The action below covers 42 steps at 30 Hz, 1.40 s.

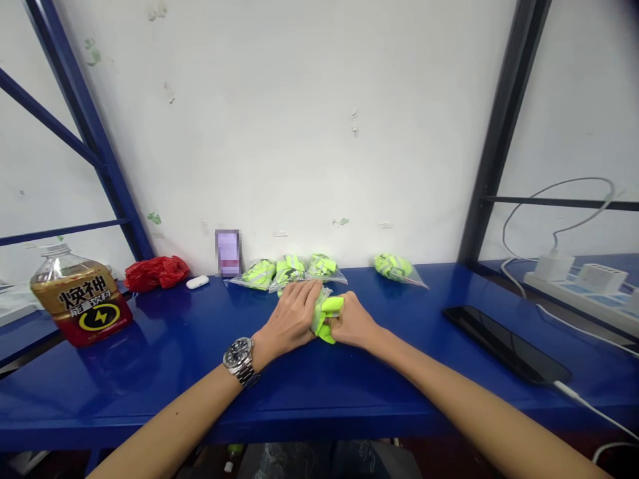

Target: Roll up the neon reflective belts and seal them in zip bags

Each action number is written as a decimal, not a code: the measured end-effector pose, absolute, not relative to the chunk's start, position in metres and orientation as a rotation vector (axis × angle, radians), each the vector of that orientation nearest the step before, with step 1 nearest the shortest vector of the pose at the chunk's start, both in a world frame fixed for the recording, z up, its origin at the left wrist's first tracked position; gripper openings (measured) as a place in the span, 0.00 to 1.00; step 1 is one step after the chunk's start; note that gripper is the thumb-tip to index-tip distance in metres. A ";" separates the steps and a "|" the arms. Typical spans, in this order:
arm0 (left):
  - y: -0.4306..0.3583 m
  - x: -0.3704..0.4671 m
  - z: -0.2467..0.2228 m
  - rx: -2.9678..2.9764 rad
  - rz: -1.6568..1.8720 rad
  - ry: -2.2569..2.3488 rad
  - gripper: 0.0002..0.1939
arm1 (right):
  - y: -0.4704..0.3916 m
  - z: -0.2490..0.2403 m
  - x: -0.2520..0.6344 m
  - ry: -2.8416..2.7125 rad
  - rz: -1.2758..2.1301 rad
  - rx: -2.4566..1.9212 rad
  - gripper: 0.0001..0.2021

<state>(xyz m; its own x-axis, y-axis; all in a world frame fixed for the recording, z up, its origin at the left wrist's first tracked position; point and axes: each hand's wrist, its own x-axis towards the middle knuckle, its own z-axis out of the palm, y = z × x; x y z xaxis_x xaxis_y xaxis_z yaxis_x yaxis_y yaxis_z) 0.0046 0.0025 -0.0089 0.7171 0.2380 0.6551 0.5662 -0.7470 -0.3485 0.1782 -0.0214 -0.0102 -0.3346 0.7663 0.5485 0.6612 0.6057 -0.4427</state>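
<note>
A small clear plastic bag [316,321] lies under my left hand [293,314], whose fingers are pressed together over it, near the middle of the blue table [200,372]. From its right side bulges neon yellow-green cloth [332,305]. My right hand [355,322] is closed in a fist around that cloth, close beside the left. Most of the bag is hidden by my fingers. Just behind my hands sit three clear bags packed with neon cloth with silvery strips: a left one [259,273], a middle one [290,269] and a right one [323,266].
Another packed bag [394,268] lies farther right by the wall. A drink bottle [82,299], red plastic bag [157,273], white oval object [198,282] and propped phone [228,253] stand left. At right are a cabled black phone [506,344] and a power strip [582,299].
</note>
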 end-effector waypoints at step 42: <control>-0.009 0.014 -0.007 -2.481 -1.049 -0.422 0.48 | -0.004 -0.011 0.188 -1.771 0.688 -1.071 0.18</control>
<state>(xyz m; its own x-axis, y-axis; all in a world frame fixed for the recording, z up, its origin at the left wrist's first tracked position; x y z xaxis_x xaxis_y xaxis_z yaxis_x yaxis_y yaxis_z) 0.0144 -0.0085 -0.0069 0.6705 0.1147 0.7330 0.4252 -0.8691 -0.2529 0.1883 -0.0035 -0.0115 -0.1933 0.8858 0.4219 0.3690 0.4641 -0.8053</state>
